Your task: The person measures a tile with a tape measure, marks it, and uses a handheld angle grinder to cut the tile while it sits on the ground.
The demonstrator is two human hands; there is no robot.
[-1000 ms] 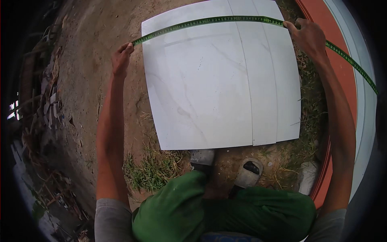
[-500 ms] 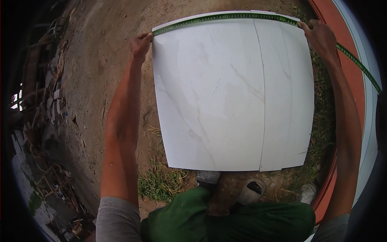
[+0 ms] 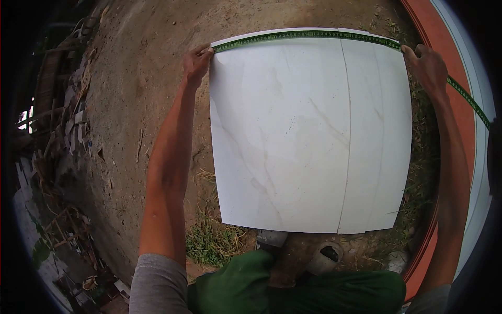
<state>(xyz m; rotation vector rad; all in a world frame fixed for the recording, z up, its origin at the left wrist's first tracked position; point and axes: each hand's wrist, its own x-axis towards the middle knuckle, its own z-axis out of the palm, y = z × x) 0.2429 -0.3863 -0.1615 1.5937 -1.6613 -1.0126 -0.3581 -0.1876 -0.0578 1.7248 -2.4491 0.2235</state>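
Well left of the white veined panel (image 3: 282,141) lies a heap of scrap (image 3: 52,220), with bare dirt (image 3: 141,104) between. At the panel's far left corner is the left hand (image 3: 197,65), its fingers pinched closed on the left end of the green measuring tape (image 3: 293,36). The tape stretches along the panel's far edge. Grass (image 3: 213,242) grows by the panel's near left corner; green trousers (image 3: 340,293) and a grey sandal (image 3: 317,262) are below its near edge. Beside the far right corner, the right hand (image 3: 430,69) pinches the tape between thumb and fingers; the tape runs on beyond, over the reddish strip (image 3: 460,125) right of the panel.
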